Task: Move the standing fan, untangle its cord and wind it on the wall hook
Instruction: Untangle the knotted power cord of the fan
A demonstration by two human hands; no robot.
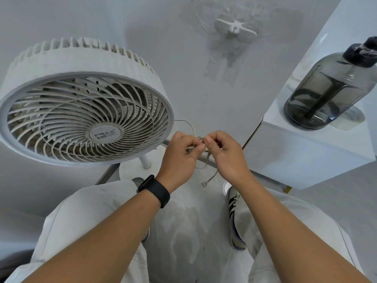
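A white standing fan (81,103) with a dusty round grille fills the left, its pole and round base (134,168) below it. A thin grey-white cord (206,162) runs from behind the fan head to a tangle between my hands. My left hand (179,158), with a black wristband, and my right hand (226,154) both pinch the knotted cord in front of me. The cord's plug end (204,183) dangles below my hands. A white wall hook (235,29) is mounted high on the wall ahead.
A white cabinet (306,156) stands at the right with a dark translucent water bottle (330,88) on top. My legs in light trousers and a striped shoe (234,203) are below. The wall stands close ahead.
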